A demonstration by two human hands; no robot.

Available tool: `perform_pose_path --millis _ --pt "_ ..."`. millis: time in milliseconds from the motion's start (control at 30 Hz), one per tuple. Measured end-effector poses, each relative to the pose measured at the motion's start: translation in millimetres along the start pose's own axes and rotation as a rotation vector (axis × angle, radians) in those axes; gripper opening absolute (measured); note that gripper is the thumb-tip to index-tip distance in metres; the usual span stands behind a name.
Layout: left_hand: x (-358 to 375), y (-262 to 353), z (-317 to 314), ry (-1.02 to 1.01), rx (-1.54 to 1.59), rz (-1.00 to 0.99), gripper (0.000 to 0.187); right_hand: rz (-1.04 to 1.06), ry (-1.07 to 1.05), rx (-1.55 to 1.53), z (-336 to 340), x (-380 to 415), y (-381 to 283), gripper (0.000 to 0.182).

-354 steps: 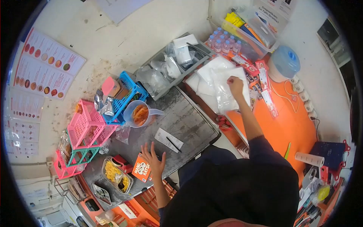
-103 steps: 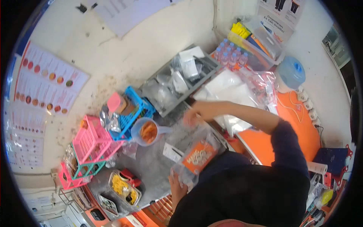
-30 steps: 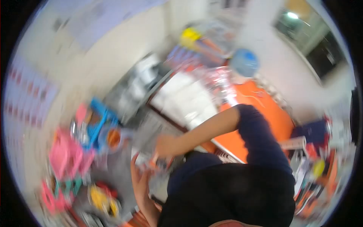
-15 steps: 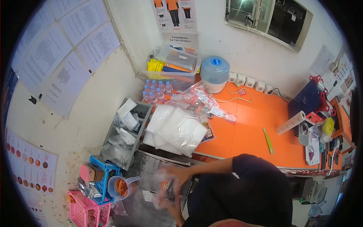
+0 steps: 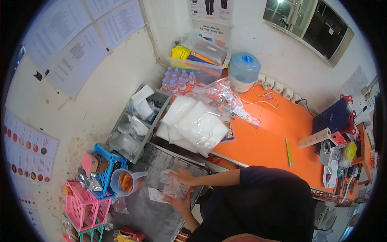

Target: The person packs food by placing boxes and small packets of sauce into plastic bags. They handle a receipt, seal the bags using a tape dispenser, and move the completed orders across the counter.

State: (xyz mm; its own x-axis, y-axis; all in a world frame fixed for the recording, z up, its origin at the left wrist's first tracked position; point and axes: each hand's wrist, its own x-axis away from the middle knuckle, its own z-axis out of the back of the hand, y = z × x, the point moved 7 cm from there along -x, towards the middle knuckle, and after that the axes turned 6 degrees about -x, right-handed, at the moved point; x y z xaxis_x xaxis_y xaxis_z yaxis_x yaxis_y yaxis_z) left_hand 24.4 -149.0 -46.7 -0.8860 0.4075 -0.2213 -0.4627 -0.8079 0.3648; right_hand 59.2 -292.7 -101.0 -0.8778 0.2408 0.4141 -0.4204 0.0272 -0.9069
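Observation:
Both of my hands are closed around a crumpled clear plastic bag (image 5: 171, 186) above a worn grey worktop (image 5: 141, 215). From above, my right hand (image 5: 183, 177) grips the bag's upper part. My left hand (image 5: 181, 201) supports it from the lower side, and its fingers lie beside a white paper slip (image 5: 156, 195) with print. What the bag contains is hard to make out now. A clear measuring jug (image 5: 117, 181) with orange food pieces stands to the left of the bag.
Blue (image 5: 105, 186) and pink (image 5: 70, 201) plastic baskets stand at the left. A grey crate (image 5: 163, 99) of plastic packs sits behind, beside white bag stacks (image 5: 195, 125). The orange counter (image 5: 270, 141) holds small bottles (image 5: 173, 86), a blue-lidded dispenser (image 5: 244, 68) and a green cutter-like tool (image 5: 288, 152).
My view has shifted, so the scene sits differently in the frame. The bag appears lower on the worktop, and the orange-and-black print seen on it earlier no longer shows.

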Motion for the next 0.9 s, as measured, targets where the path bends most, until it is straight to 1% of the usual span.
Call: perform_pose_path --millis 33,67,133,167,233,267,300,333,367,433,500,567,633,667,733,767,800,833,867,900 --pt "6.9 -10.1 -33.6 -0.291 -0.110 -0.001 0.084 -0.112 -0.090 0.033 -11.2 3.1 9.4 0.037" --pt "11.9 -17.3 -53.1 -0.290 -0.115 0.008 0.084 -0.113 -0.100 0.033 -24.0 11.0 14.7 0.037" --pt "18.8 -11.6 -67.2 0.117 -0.121 -0.179 0.072 0.492 0.083 0.344 -45.1 37.5 -8.8 0.044" --pt "20.3 -15.9 -70.7 0.120 -0.120 -0.181 0.072 0.495 0.085 0.344 -46.6 45.6 -10.4 0.044" --pt "55.3 -36.7 -74.0 0.098 -0.086 -0.216 0.072 0.994 -0.129 0.170 -63.3 90.6 -39.6 0.039" --pt "57.5 -47.2 -81.3 0.088 -0.071 -0.227 0.071 0.996 -0.138 0.170 -61.2 94.4 -41.5 0.039" --pt "50.0 -47.6 -87.2 0.076 -0.059 -0.235 0.071 1.033 -0.157 0.167 -59.4 98.5 -45.4 0.041" --pt "59.7 -45.4 -91.2 0.063 -0.049 -0.239 0.071 1.069 -0.179 0.161 -58.8 100.2 -50.0 0.045" --pt "65.1 -46.7 -96.2 0.048 -0.040 -0.237 0.071 1.064 -0.202 0.151 -57.6 96.6 -53.5 0.045" --pt "62.7 -46.2 -108.5 0.006 -0.041 -0.180 0.071 0.898 -0.370 -0.036 -59.8 83.8 -59.5 0.053" --pt "69.9 -60.9 -112.7 -0.036 -0.068 -0.048 0.071 0.910 -0.260 0.080 -59.7 92.8 -83.0 0.054" --pt "88.6 -78.3 -106.5 -0.065 -0.104 0.077 0.071 0.864 -0.346 0.218 -65.9 84.9 -98.7 0.063" --pt "92.5 -73.1 -115.1 -0.075 -0.111 0.167 0.071 0.824 -0.364 0.155 -71.1 83.9 -105.1 0.065" --pt "87.6 -65.9 -123.9 -0.076 -0.100 0.193 0.070 0.824 -0.410 0.150 -75.3 84.0 -104.4 0.065" --pt "77.7 -57.3 -137.3 -0.079 -0.065 0.212 0.070 0.746 -0.449 0.062 -76.5 79.3 -100.6 0.068" --pt "72.5 -56.9 -142.0 -0.080 -0.047 0.212 0.070 0.748 -0.470 0.062 -76.0 79.5 -102.4 0.068" --pt "73.5 -53.7 -145.9 -0.073 -0.024 0.208 0.070 0.706 -0.504 0.046 -77.0 78.2 -105.2 0.066" --pt "56.4 -52.6 -158.0 -0.066 0.001 0.206 0.070 0.663 -0.538 0.034 -76.4 76.5 -107.7 0.063" --pt "68.6 -62.7 -151.8 -0.064 0.022 0.205 0.070 0.664 -0.558 0.039 -74.1 71.3 -114.1 0.063" --pt "36.6 -47.0 -169.0 -0.060 0.038 0.200 0.070 0.618 -0.512 0.110 -70.6 55.8 -128.1 0.054"
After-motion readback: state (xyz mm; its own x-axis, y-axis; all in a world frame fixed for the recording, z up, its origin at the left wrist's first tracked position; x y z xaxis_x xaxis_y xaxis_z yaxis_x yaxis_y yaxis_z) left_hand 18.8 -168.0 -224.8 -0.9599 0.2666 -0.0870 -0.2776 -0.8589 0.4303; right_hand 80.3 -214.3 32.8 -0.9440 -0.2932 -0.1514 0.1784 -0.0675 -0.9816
